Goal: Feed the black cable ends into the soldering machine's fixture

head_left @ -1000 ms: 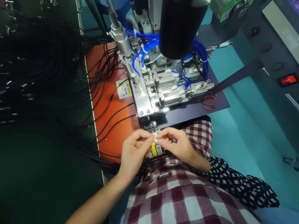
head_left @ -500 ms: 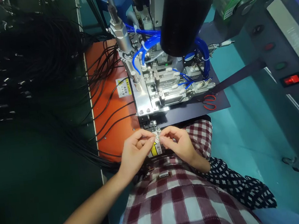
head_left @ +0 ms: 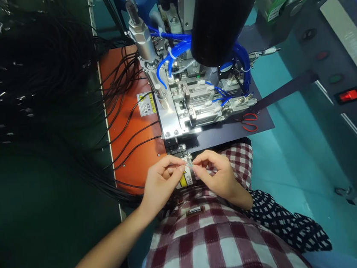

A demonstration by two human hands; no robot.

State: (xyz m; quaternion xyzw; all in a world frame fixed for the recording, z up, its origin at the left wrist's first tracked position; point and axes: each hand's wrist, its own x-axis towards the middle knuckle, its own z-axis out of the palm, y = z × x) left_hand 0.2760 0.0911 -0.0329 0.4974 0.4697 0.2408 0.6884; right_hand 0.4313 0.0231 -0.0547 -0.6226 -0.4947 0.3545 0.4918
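Two bare hands meet just in front of the person's checked apron [head_left: 206, 234], wrists bent inward, thumbs and forefingers facing tip to tip. The left hand [head_left: 163, 181] pinches closed, its forearm bare; the right hand [head_left: 217, 177] pinches likewise, below a black-and-white patterned sleeve [head_left: 288, 220]. A thin, pale strand [head_left: 189, 164] appears gripped between both sets of fingertips, though it is too fine to identify or count its ends. Directly beneath the grip is one white-and-yellow label [head_left: 188, 179], partly hidden by the left fingers.

Beyond the grip stands one silver metal machine [head_left: 204, 89] with blue tubes. One black cylinder [head_left: 218, 26], cut off at the top, covers part of it. Right of the grip and farther out lies one red-handled tool [head_left: 250, 122], its tip hard to make out. Leftward, a dark heap of black cables [head_left: 56, 57] defies counting.
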